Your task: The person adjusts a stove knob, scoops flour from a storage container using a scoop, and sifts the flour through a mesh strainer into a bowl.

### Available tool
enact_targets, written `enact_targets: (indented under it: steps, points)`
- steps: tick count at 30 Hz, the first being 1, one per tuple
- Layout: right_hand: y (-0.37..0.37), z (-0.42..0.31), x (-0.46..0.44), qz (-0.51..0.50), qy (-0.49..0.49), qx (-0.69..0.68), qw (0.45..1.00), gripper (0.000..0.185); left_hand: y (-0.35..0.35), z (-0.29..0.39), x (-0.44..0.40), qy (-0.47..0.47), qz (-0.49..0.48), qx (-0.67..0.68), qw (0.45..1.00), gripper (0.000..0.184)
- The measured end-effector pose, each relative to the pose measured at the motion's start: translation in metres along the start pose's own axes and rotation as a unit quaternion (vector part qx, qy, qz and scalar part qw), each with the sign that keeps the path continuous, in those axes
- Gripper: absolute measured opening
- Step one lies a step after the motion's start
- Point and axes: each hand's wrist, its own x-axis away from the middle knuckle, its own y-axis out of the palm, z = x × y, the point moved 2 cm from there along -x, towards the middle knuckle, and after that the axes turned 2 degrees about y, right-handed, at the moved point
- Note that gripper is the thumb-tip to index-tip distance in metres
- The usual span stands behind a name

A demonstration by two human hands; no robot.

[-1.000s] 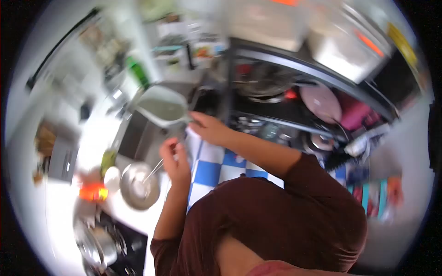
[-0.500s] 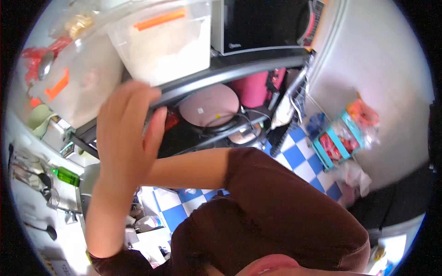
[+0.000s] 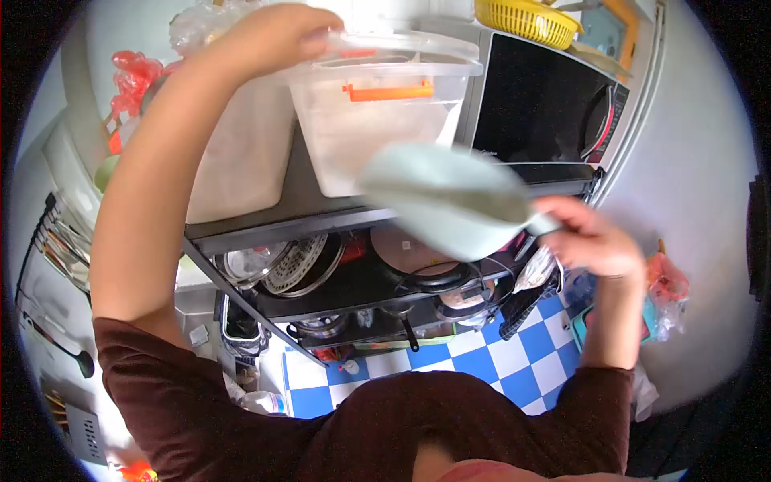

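Note:
My left hand (image 3: 293, 36) is raised at the top, its fingers curled at the left end of the clear lid (image 3: 418, 50). That lid sits tilted over a clear plastic bin (image 3: 377, 132) with an orange latch and pale contents. In my right hand (image 3: 598, 241) is the handle of a pale green pan (image 3: 446, 197), blurred by motion. The pan hangs in front of the bin's lower right part and the rack edge. What is inside the pan cannot be made out.
Right of the bin stand a black microwave (image 3: 538, 100) and a yellow basket (image 3: 526, 20). Another large bin (image 3: 241, 153) is at the left, partly behind my left arm. Lower shelves hold a pink round lid (image 3: 405, 249) and cookware, above a blue and white floor (image 3: 498, 349).
The view has swung from the sink area to the rack. My left hand has risen to the bin's lid, and my right hand has brought the pan up in front of the rack.

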Motion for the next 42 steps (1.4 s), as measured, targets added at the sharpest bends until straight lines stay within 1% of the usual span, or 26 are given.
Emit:
enact_targets:
  steps: [1, 2, 3, 5, 7, 9, 11, 13, 14, 15, 17, 19, 20, 22, 25, 28, 31, 32, 34, 35, 37, 38, 41, 42]
  points:
    - [-0.013, -0.013, 0.014, 0.046, -0.008, -0.015, 0.999, 0.041, -0.002, -0.005, -0.002, 0.026, 0.02, -0.013, 0.999, 0.037]
    - [-0.023, -0.028, 0.024, 0.1, -0.02, 0.01, 0.995, 0.042, -0.012, 0.001, -0.004, -0.009, 0.051, -0.018, 0.999, 0.033]
    - [-0.031, -0.042, 0.029, 0.153, -0.032, 0.036, 0.987, 0.043, -0.017, -0.002, -0.009, 0.008, 0.08, -0.036, 0.996, 0.029]
    - [-0.041, -0.073, 0.022, 0.177, -0.085, 0.128, 0.972, 0.044, -0.025, -0.011, -0.021, 0.043, 0.139, -0.071, 0.987, 0.027]
    - [-0.046, -0.105, 0.003, 0.208, -0.094, 0.241, 0.943, 0.043, -0.033, -0.015, -0.03, 0.038, 0.155, -0.068, 0.985, 0.028]
    - [-0.037, -0.14, -0.025, 0.24, -0.125, 0.347, 0.898, 0.038, -0.038, -0.02, -0.04, 0.037, 0.175, -0.066, 0.982, 0.029]
    - [-0.015, -0.183, -0.054, 0.264, -0.102, 0.406, 0.869, 0.027, -0.041, -0.027, -0.048, 0.037, 0.196, -0.066, 0.978, 0.03]
    - [-0.014, -0.206, -0.096, 0.26, -0.07, 0.484, 0.833, 0.032, -0.041, -0.032, -0.054, 0.024, 0.22, -0.066, 0.973, 0.029]
    - [-0.016, -0.217, -0.121, 0.209, -0.013, 0.502, 0.839, 0.029, -0.04, -0.032, -0.056, 0.017, 0.23, -0.063, 0.971, 0.029]
    - [-0.018, -0.226, -0.147, 0.157, 0.046, 0.517, 0.84, 0.031, -0.04, -0.03, -0.057, 0.016, 0.228, -0.054, 0.972, 0.029]
    - [-0.018, -0.23, -0.203, 0.041, 0.104, 0.627, 0.771, 0.032, -0.042, -0.027, -0.056, 0.014, 0.223, -0.033, 0.974, 0.029]
    - [-0.019, -0.228, -0.247, -0.029, 0.147, 0.674, 0.723, 0.034, -0.035, -0.03, -0.053, 0.046, 0.278, -0.028, 0.959, 0.028]
    - [-0.015, -0.225, -0.261, -0.003, 0.184, 0.677, 0.713, 0.029, -0.033, -0.033, -0.051, 0.061, 0.304, -0.027, 0.95, 0.028]
    - [-0.007, -0.217, -0.285, 0.049, 0.254, 0.68, 0.686, 0.023, -0.031, -0.034, -0.05, 0.075, 0.324, -0.021, 0.943, 0.027]
    - [-0.006, -0.199, -0.315, 0.039, 0.236, 0.676, 0.697, 0.02, -0.028, -0.032, -0.046, 0.071, 0.331, -0.015, 0.941, 0.026]
    - [-0.009, -0.178, -0.359, -0.029, 0.243, 0.698, 0.673, 0.018, -0.025, -0.033, -0.045, 0.069, 0.341, -0.015, 0.938, 0.025]
    - [-0.024, -0.139, -0.407, -0.053, 0.224, 0.675, 0.701, 0.018, -0.023, -0.034, -0.046, 0.06, 0.335, -0.016, 0.94, 0.024]
    - [-0.022, -0.137, -0.407, -0.029, 0.219, 0.661, 0.718, 0.017, -0.025, -0.032, -0.045, 0.054, 0.33, -0.017, 0.942, 0.024]
    - [-0.014, -0.131, -0.403, 0.019, 0.208, 0.629, 0.749, 0.017, -0.03, -0.025, -0.045, -0.006, 0.26, -0.03, 0.965, 0.025]
    - [-0.014, -0.131, -0.406, 0.003, 0.211, 0.649, 0.731, 0.016, -0.032, -0.023, -0.045, -0.037, 0.224, -0.036, 0.973, 0.025]
    - [-0.014, -0.13, -0.411, -0.028, 0.218, 0.685, 0.694, 0.015, -0.028, -0.025, -0.044, -0.016, 0.251, -0.041, 0.967, 0.025]
    - [-0.018, -0.129, -0.409, -0.02, 0.216, 0.659, 0.72, 0.015, -0.024, -0.026, -0.043, -0.003, 0.264, -0.043, 0.964, 0.025]
    - [-0.038, -0.126, -0.386, 0.005, 0.215, 0.573, 0.791, 0.017, -0.017, -0.031, -0.041, 0.046, 0.343, -0.035, 0.938, 0.024]
    - [-0.046, -0.126, -0.378, 0.013, 0.214, 0.54, 0.814, 0.018, -0.016, -0.031, -0.042, 0.049, 0.344, -0.037, 0.937, 0.024]
